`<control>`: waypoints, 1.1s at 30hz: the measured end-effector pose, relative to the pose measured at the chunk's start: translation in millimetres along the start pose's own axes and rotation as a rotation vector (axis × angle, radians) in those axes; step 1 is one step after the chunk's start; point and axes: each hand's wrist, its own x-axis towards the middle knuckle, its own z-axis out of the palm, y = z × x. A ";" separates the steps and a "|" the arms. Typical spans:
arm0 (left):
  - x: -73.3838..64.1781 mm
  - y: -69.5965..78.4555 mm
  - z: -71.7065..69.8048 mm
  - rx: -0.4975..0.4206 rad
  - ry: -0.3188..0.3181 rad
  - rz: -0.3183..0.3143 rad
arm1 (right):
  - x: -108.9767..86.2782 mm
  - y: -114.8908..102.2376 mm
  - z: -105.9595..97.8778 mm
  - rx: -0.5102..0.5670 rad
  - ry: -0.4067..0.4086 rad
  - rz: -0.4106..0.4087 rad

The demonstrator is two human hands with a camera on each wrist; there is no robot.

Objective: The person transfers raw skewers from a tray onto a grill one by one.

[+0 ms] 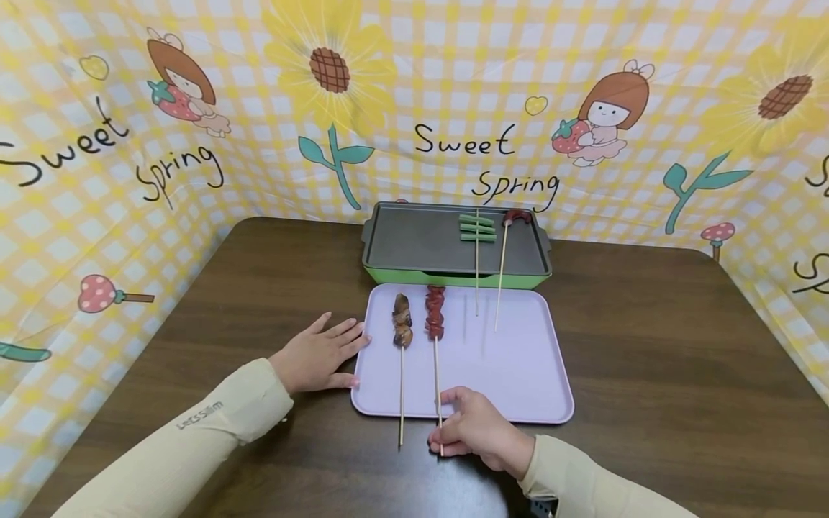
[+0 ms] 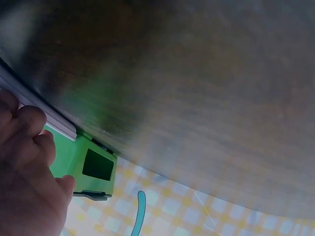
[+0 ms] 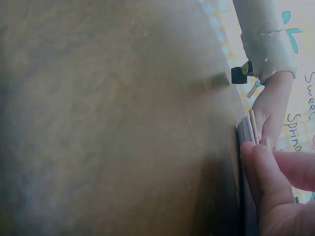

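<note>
My right hand [image 1: 476, 432] pinches the lower end of a wooden skewer of red meat pieces [image 1: 435, 313], which lies over the lilac tray [image 1: 512, 381]. In the right wrist view, the fingertips of the right hand [image 3: 275, 182] meet beside the tray's edge. My left hand [image 1: 317, 356] has its fingers spread, with the tips at the tray's left rim. In the left wrist view, the left hand [image 2: 29, 167] shows beside that rim. Between the hands, a skewer of brown mushroom-like pieces [image 1: 402, 320] lies on the tray, its stick reaching past the front edge.
Behind the tray stands a green-sided griddle [image 1: 421, 237] with a dark plate. On its right side lie a skewer of green bean-like pieces [image 1: 477, 229] and a skewer with a dark red curled piece [image 1: 517, 216]; their sticks overhang the tray. A patterned cloth [image 1: 259, 108] hangs behind the wooden table [image 1: 648, 345].
</note>
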 end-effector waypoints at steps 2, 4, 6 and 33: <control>-0.1 -0.7 1.0 -0.005 0.003 0.000 | -0.6 -0.2 -0.4 0.002 0.001 -0.002; 0.1 -1.2 2.1 -0.011 0.006 0.001 | -1.3 -0.1 -1.4 0.005 0.004 -0.004; 0.5 -1.4 3.0 -0.015 0.006 0.000 | -1.7 0.2 -2.7 0.005 0.006 -0.004; 0.6 -2.0 2.2 -0.027 -0.003 -0.002 | -15.2 0.2 -9.5 0.007 -0.050 -0.022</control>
